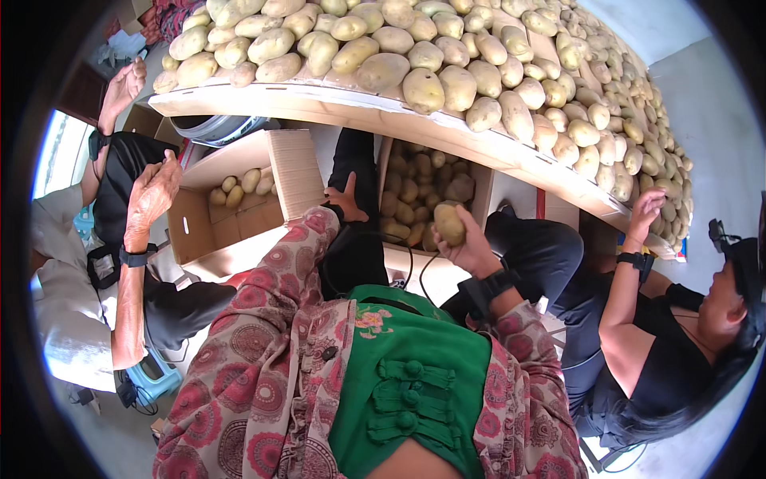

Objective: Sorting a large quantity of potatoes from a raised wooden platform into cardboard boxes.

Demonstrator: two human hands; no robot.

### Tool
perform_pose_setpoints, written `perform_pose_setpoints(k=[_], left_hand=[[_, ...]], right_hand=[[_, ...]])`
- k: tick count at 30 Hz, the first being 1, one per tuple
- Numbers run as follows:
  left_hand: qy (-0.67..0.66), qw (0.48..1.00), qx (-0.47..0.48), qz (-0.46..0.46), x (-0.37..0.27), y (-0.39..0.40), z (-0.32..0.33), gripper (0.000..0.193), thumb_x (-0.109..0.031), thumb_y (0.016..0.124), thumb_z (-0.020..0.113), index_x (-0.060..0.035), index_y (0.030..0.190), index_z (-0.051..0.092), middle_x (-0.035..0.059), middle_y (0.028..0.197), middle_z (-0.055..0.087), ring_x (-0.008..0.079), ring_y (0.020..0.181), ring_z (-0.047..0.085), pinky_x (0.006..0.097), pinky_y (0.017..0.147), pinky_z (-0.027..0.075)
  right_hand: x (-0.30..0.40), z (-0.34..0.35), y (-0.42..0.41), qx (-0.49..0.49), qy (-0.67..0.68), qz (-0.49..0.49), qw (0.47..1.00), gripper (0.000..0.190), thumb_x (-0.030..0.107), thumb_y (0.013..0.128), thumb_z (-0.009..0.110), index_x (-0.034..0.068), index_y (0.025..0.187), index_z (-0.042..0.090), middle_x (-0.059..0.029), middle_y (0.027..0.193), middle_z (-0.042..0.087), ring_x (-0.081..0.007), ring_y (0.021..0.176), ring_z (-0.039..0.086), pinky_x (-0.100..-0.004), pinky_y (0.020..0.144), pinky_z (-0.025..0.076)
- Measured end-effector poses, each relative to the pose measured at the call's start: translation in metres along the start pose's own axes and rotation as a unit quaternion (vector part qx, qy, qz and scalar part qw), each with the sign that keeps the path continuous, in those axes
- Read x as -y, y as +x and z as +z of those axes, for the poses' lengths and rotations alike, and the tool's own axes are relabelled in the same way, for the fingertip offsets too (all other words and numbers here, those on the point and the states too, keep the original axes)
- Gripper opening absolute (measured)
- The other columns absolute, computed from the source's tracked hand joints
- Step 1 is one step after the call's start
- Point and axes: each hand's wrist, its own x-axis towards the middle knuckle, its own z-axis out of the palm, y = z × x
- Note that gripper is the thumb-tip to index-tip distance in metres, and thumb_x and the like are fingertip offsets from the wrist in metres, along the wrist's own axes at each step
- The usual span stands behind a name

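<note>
A potato [450, 224] rests in the grip of my right hand [476, 245], held over the near edge of a cardboard box [483, 185] filled with potatoes [413, 191]. My left hand [349, 200] is above my dark trouser leg, its fingers apart and nothing in it. Just left of that hand stands another open cardboard box [197, 230], with several potatoes [235, 196] on its bottom. Ahead of me a broad raised surface with a pale cardboard edge [359, 114] carries a large spread of potatoes [383, 72].
A co-worker's hand [154, 188] is raised at the left, beside the box. On the right another person [664, 335] reaches to the potato spread. A grey bucket [218, 129] stands under the surface's edge. Black cables [413, 263] loop near my knees. A blue stool [157, 380] stands lower left.
</note>
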Motion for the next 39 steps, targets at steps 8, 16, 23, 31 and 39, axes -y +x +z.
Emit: perform_pose_setpoints(k=[8,16,23,31,39], left_hand=[[-0.040,0.999,-0.015,0.010,0.010,0.011,0.015,0.129,-0.050,0.057,0.078,-0.0324,0.141,-0.018,0.0401,0.136,0.017,0.0531,0.123,0.031,0.0565,0.100,0.031],[-0.012,1.000,0.021,0.017,0.008,0.004,0.001,0.133,-0.051,0.056,0.079,-0.0298,0.140,-0.022,0.0421,0.136,0.015,0.0541,0.124,0.030,0.0573,0.099,0.032],[-0.008,1.000,0.022,0.020,0.009,0.012,0.005,0.133,-0.052,0.056,0.078,-0.0300,0.140,-0.023,0.0423,0.135,0.017,0.0545,0.123,0.031,0.0570,0.100,0.032],[-0.012,1.000,0.015,0.012,0.012,0.017,0.002,0.134,-0.051,0.055,0.079,-0.0306,0.139,-0.024,0.0439,0.132,0.020,0.0553,0.121,0.033,0.0568,0.098,0.033],[-0.004,1.000,0.015,0.003,0.007,0.011,-0.002,0.135,-0.051,0.055,0.079,-0.0303,0.139,-0.024,0.0429,0.132,0.020,0.0543,0.122,0.033,0.0579,0.097,0.033]], right_hand=[[0.045,-0.008,0.050,-0.045,0.041,-0.224,0.973,0.040,0.033,0.086,0.061,0.007,0.113,0.049,-0.0128,0.108,0.052,-0.0272,0.096,0.053,-0.0389,0.081,0.047],[0.073,0.036,-0.006,-0.042,-0.082,-0.284,0.955,0.034,0.018,0.087,0.061,0.008,0.118,0.051,-0.0075,0.109,0.059,-0.0187,0.096,0.058,-0.0323,0.078,0.049],[0.194,0.060,-0.107,-0.157,-0.330,-0.583,0.726,0.024,0.014,0.086,0.062,0.008,0.109,0.060,-0.0027,0.100,0.065,-0.0097,0.084,0.060,-0.0229,0.073,0.047],[0.316,0.056,-0.102,-0.525,-0.609,-0.483,0.346,0.062,0.037,0.071,0.068,0.002,0.120,0.053,-0.0243,0.112,0.059,-0.0369,0.106,0.056,-0.0415,0.091,0.043],[0.327,0.091,-0.104,-0.549,-0.706,-0.263,0.362,0.077,0.051,0.066,0.067,0.009,0.128,0.048,-0.0224,0.121,0.054,-0.0337,0.116,0.050,-0.0441,0.096,0.041]])
